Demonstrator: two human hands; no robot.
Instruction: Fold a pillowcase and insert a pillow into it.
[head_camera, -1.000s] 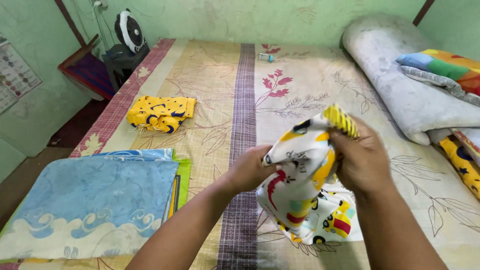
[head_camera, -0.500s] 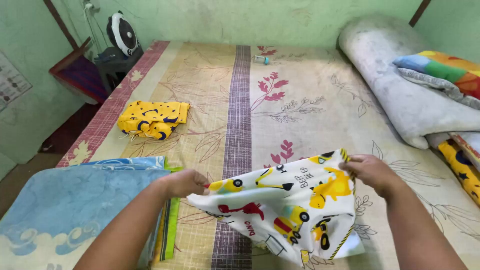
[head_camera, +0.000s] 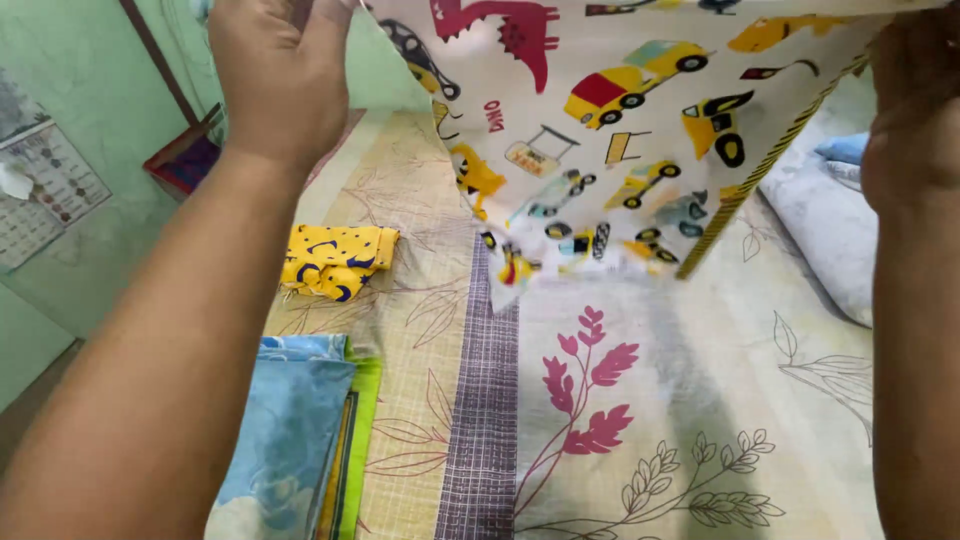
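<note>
Both hands, left hand (head_camera: 280, 75) and right hand (head_camera: 915, 110), grip the printed cloth (head_camera: 620, 120) raised above the bed (head_camera: 640, 420); green wall (head_camera: 60, 290) stands beside.

A rectangular wall calendar (head_camera: 42, 190), pale paper with a grid of small dark marks, hangs tilted on the green wall (head_camera: 95, 255) at the left edge of the view, a small white scrap lying over its left side, and it is the only sign visible.
</note>
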